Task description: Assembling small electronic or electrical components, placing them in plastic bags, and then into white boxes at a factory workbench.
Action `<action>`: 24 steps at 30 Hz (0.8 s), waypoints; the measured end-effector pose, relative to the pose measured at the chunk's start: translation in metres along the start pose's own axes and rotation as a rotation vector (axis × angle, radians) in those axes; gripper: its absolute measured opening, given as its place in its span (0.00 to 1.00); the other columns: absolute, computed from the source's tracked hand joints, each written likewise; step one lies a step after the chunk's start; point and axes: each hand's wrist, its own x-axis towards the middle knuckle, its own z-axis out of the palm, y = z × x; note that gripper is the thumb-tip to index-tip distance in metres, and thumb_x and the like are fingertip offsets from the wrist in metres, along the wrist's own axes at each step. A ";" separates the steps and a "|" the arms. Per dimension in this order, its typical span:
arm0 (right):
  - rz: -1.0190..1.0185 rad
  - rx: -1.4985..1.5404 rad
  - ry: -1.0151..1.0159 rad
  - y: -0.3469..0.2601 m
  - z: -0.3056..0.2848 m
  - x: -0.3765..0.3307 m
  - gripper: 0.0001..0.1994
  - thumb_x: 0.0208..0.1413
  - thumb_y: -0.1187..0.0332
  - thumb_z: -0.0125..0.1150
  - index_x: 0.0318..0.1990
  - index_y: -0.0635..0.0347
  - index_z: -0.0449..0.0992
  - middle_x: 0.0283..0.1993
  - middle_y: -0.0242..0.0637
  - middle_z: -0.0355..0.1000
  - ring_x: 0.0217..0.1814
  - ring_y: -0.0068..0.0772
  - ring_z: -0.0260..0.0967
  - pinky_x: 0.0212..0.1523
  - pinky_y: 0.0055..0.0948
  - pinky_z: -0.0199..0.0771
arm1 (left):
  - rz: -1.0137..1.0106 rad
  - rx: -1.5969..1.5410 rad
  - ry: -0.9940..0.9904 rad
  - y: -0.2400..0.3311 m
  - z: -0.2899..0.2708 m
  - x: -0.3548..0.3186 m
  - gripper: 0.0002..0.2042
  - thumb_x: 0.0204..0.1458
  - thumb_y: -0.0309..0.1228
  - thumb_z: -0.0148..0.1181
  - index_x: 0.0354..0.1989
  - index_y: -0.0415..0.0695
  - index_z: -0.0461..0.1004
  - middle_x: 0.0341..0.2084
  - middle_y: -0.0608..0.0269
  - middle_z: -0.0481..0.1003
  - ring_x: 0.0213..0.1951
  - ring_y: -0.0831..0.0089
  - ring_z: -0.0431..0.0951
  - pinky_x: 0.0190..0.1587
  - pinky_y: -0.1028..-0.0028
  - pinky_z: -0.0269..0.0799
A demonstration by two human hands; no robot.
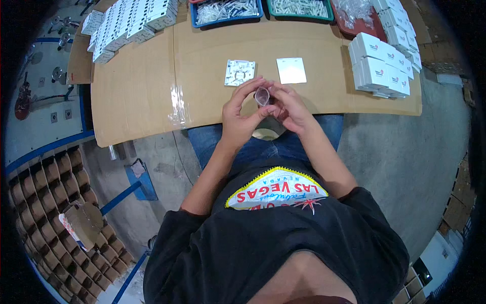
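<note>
Close to the table's near edge, both hands are closed around the rim of a small clear plastic bag (261, 96), whose rounded mouth gapes upward. My left hand (240, 112) pinches it from the left, thumb reaching across the near side. From the right, my right hand (294, 110) curls its fingers round the other side. What the bag contains cannot be made out. Just beyond my left hand lies a white square plate with raised fittings (239, 72). A smooth white square plate (291, 70) lies beyond my right hand.
Cardboard covers the table (142, 96). At the back stand a blue bin (228, 23) and a green bin (302, 19) of small white parts, and a red tray (378, 31) with clear plastic. White boxes (382, 66) are stacked right; white switch-like units (129, 25) are stacked left.
</note>
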 end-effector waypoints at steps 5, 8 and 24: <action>0.047 -0.002 0.045 0.010 0.001 0.004 0.16 0.68 0.60 0.55 0.56 0.58 0.76 0.47 0.35 0.78 0.39 0.24 0.78 0.36 0.25 0.84 | -0.111 -0.054 0.071 -0.014 0.000 -0.002 0.26 0.48 0.23 0.72 0.58 0.37 0.74 0.53 0.55 0.77 0.58 0.67 0.75 0.63 0.68 0.66; 0.074 -0.021 0.072 0.018 -0.007 0.010 0.17 0.69 0.59 0.53 0.57 0.59 0.75 0.45 0.35 0.77 0.41 0.26 0.79 0.36 0.31 0.85 | -0.261 -0.152 0.101 -0.008 0.002 -0.004 0.22 0.51 0.23 0.71 0.56 0.38 0.74 0.51 0.57 0.78 0.56 0.70 0.75 0.61 0.70 0.68; -0.766 -1.303 0.402 -0.182 -0.076 0.185 0.11 0.67 0.66 0.54 0.48 0.63 0.78 0.41 0.43 0.79 0.44 0.38 0.77 0.49 0.32 0.74 | -0.679 -0.398 0.146 -0.057 -0.003 -0.011 0.25 0.71 0.47 0.40 0.50 0.38 0.76 0.31 0.67 0.74 0.28 0.82 0.68 0.32 0.80 0.64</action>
